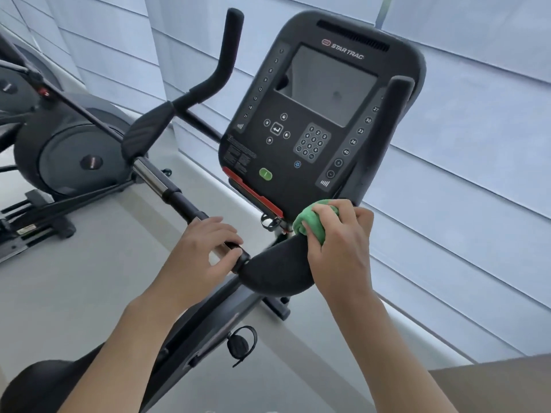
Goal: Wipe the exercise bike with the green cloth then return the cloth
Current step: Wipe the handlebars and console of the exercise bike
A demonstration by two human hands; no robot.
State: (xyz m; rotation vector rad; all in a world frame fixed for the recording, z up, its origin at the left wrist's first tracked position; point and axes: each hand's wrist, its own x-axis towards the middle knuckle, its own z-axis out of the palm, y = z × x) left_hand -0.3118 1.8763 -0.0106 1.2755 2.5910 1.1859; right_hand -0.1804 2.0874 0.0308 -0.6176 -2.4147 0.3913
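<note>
Green cloth bunched under right hand, seemingly touching the elbow pad.

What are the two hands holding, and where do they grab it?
The right hand grips the bunched-up green cloth around its middle, against the black arm pad. The left hand holds the handlebar near that pad.
</note>
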